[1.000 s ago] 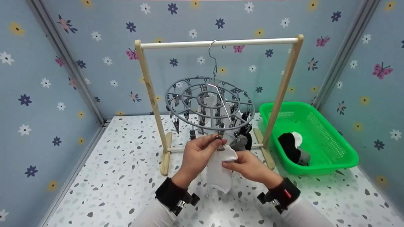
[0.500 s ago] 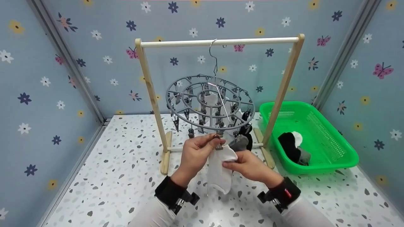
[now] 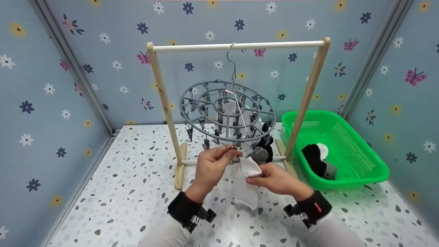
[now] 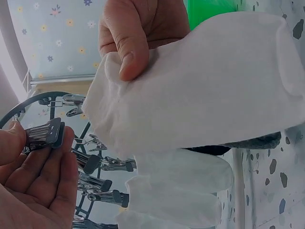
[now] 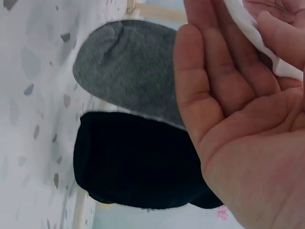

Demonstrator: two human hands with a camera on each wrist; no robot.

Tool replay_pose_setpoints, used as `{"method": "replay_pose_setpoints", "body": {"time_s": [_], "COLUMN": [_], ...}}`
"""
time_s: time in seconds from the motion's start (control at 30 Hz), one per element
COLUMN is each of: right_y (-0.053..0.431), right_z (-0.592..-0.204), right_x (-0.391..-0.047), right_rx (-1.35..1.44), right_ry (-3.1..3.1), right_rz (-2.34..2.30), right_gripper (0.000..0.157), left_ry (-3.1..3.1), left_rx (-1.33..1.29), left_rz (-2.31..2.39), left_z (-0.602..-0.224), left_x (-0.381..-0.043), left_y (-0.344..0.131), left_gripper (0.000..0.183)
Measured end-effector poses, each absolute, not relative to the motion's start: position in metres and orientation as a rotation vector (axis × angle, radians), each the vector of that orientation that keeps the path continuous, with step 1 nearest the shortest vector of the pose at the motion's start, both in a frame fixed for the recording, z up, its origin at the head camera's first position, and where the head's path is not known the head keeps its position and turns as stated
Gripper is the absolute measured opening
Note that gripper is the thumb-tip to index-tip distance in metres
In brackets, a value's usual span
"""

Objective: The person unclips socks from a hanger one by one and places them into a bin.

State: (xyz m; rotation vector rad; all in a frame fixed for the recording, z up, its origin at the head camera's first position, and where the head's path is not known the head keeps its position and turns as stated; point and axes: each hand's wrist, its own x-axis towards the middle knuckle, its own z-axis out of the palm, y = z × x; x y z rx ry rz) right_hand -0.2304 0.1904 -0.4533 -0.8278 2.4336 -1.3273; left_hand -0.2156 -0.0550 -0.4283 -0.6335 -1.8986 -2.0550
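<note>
My left hand [image 3: 213,164] pinches a metal clip [image 4: 45,134] at the front of the round grey hanger [image 3: 202,133]. Between the thumb and fingers of my right hand [image 3: 276,179] is the upper edge of a white sock [image 3: 245,190], which hangs down from there. In the left wrist view a gap shows between the clip and the sock. Behind my right hand, a grey sock [image 5: 126,67] and a black sock [image 5: 133,160] hang from the hanger. More white socks [image 4: 178,174] hang farther back, partly hidden by the clips.
The hanger's hook [image 3: 230,58] sits on the rail of a wooden stand [image 3: 308,85]. A green basket [image 3: 372,151] at the right holds a few socks, among them a black sock [image 3: 312,159]. Loose clips [image 3: 189,132] dangle along the hanger's left side.
My right hand has drawn the white sock slightly right, so its top edge has come away from the clip. My left hand, still on the clip, has shifted slightly left.
</note>
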Motion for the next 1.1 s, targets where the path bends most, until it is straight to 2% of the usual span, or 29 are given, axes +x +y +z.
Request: {"method": "replay_pose_setpoints", "body": {"time_s": [0.3, 0.63, 0.8, 0.93, 1.1], "right_y": [0.203, 0.211, 0.215, 0.219, 0.225], "right_z": [-0.441, -0.428, -0.422, -0.417, -0.411], "right_x": [-0.23, -0.226, -0.223, -0.221, -0.219], "right_rx": [-0.869, -0.945, -0.946, -0.941, -0.944], "right_ry": [2.575, 2.572, 2.567, 2.574, 2.542], "right_rz": [-1.24, -1.281, -1.307, -1.321, -1.361], "right_gripper": [0.022, 0.018, 0.017, 0.018, 0.017], "left_ry": [-2.013, -2.339, -2.358, -2.27, -1.968], "left_rx": [-0.625, -0.603, -0.66, -0.721, -0.807], "left_rz": [-1.975, -1.5, -1.341, -1.153, -0.99], "left_z": [-0.425, -0.402, -0.389, -0.384, -0.381], "left_x": [-0.213, -0.197, -0.185, -0.179, -0.18], "left_y": [-0.058, -0.071, -0.076, -0.078, -0.08], "left_gripper": [0.019, 0.049, 0.057, 0.051, 0.028]}}
